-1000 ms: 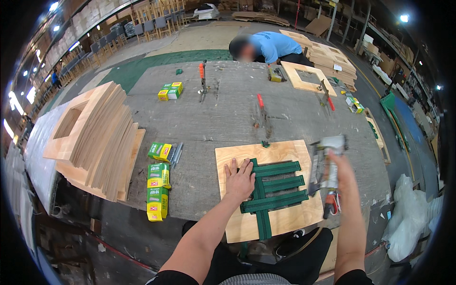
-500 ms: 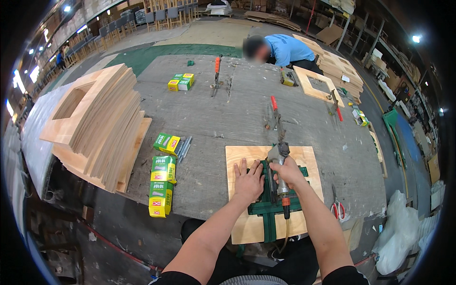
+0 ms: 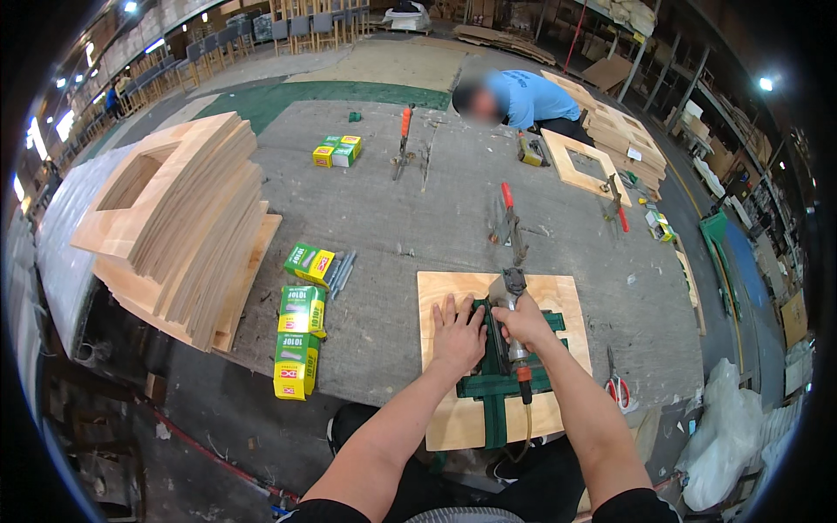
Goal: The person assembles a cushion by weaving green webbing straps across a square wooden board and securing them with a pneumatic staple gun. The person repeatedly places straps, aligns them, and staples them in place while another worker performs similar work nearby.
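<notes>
Flat on a light plywood panel [image 3: 453,425], my left hand [image 3: 459,342] rests with its fingers spread, their tips beside dark green webbing straps [image 3: 494,417]. The straps cross over the middle of the panel. My right hand [image 3: 527,324] is wrapped round the handle of an air staple gun [image 3: 507,286], which stands over the webbing just right of my left fingers. An air hose [image 3: 528,425] runs from the gun's orange-ended grip toward my lap. The gun's nose and the part of the panel under it are hidden.
Stacked wooden panels [image 3: 196,209] with square openings stand left. Green-yellow staple boxes [image 3: 298,362] and loose staple strips [image 3: 343,275] lie nearer. A red-handled toggle clamp [image 3: 509,218] is beyond the panel; red-handled scissors [image 3: 617,388] lie right. A blue-shirted person [image 3: 532,98] leans over the far side.
The staple gun and my right hand have shifted slightly nearer to me over the webbing. My left hand stays spread on the panel. The whole view has tilted a little.
</notes>
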Demonstrator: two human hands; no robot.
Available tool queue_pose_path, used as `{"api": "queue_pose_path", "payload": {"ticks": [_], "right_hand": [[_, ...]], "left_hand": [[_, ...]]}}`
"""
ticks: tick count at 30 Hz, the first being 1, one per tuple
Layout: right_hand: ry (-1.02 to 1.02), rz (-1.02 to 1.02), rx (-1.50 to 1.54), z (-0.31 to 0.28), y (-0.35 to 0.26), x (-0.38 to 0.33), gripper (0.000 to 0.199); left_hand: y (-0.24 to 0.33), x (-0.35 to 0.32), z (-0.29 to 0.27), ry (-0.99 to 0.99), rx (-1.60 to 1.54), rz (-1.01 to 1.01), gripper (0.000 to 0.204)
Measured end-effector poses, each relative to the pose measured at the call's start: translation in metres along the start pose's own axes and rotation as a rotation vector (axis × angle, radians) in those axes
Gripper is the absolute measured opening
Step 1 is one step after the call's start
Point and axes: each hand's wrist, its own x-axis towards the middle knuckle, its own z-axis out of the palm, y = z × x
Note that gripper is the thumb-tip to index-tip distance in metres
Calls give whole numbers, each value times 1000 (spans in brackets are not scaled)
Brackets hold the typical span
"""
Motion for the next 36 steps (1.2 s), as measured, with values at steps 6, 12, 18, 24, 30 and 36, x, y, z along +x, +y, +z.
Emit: {"api": "queue_pose_path", "payload": {"ticks": [6, 12, 18, 24, 30, 36], "right_hand": [[-3, 14, 4, 17, -18, -6, 31], [-41, 23, -25, 8, -8, -2, 38], [-90, 53, 11, 12, -10, -1, 37], [-75, 33, -21, 17, -22, -7, 26], [-54, 10, -25, 16, -13, -11, 26], [-54, 26, -28, 11, -11, -9, 27]], "left_hand": [[-14, -2, 1, 49, -19, -34, 43], [-10, 0, -2, 33, -75, -26, 41], [-11, -2, -4, 22, -120, -54, 40], [-16, -2, -6, 46, -122, -69, 36], [-12, -1, -4, 68, -142, -56, 32], [-18, -2, 1, 99, -163, -60, 31]]}}
